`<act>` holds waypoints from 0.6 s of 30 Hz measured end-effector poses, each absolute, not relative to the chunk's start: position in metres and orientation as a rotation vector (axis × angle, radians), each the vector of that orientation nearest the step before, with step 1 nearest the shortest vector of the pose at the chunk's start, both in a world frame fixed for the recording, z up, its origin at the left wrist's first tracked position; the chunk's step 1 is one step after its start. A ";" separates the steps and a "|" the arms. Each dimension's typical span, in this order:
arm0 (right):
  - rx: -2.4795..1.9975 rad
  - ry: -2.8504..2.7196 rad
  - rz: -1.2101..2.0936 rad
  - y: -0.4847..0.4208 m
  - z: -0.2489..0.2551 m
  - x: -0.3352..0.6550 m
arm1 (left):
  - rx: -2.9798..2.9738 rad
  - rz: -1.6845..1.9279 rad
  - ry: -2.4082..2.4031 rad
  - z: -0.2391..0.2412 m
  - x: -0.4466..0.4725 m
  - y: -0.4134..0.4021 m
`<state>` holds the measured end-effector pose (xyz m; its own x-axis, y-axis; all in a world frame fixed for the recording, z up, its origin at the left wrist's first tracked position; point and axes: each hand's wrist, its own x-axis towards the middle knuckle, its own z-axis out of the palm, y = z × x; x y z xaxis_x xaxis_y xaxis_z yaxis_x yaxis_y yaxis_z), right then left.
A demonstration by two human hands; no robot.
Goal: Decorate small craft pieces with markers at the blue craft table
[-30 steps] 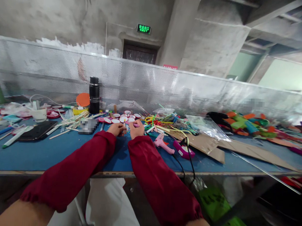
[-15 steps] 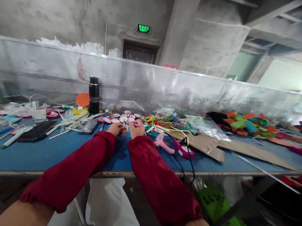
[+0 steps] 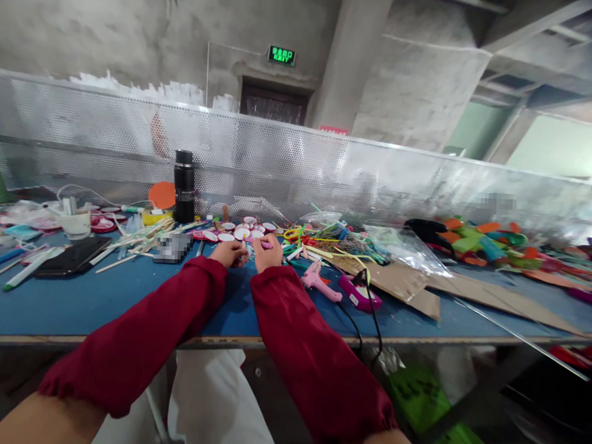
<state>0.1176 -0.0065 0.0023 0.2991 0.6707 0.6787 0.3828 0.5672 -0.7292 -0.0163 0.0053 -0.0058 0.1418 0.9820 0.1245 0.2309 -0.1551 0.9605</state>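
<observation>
Both my arms, in dark red sleeves, reach forward over the blue table [image 3: 101,298]. My left hand [image 3: 227,252] is closed in a pinch on a small piece I cannot make out. My right hand [image 3: 267,253] is curled round a short pink stick [image 3: 264,245] and sits close beside the left. Just beyond the hands lie several small white and red round discs [image 3: 241,233]. A pink glue gun [image 3: 317,280] lies to the right of my right hand.
A black flask [image 3: 184,186] stands behind the hands. Wooden sticks [image 3: 143,237], a dark phone [image 3: 73,256] and a white cup [image 3: 75,224] lie left. Coloured wires [image 3: 334,240], a plastic bag [image 3: 403,249], cardboard sheets [image 3: 469,292] and bright toy parts [image 3: 486,245] lie right. A perforated metal screen [image 3: 303,163] backs the table.
</observation>
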 end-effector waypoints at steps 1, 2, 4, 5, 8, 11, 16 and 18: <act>-1.017 -1.322 0.247 -0.006 0.002 0.117 | 1.553 1.092 1.215 -0.007 -0.016 0.006; -1.018 -1.326 0.252 -0.006 0.002 0.117 | 1.552 1.094 1.214 -0.007 -0.016 0.007; -1.025 -1.319 0.258 -0.006 0.002 0.117 | 1.552 1.092 1.214 -0.008 -0.016 0.007; -1.029 -1.312 0.256 -0.007 0.002 0.117 | 1.556 1.089 1.217 -0.007 -0.016 0.007; -1.047 -1.287 0.246 -0.009 0.004 0.118 | 1.565 1.082 1.223 -0.006 -0.016 0.006; -1.075 -1.256 0.245 -0.010 0.005 0.119 | 1.527 1.104 1.227 -0.003 -0.016 0.004; -1.026 -1.276 0.280 -0.009 0.004 0.117 | 1.543 1.090 1.222 -0.003 -0.016 0.003; -1.016 -1.296 0.282 -0.010 0.004 0.117 | 1.560 1.094 1.219 -0.003 -0.016 0.002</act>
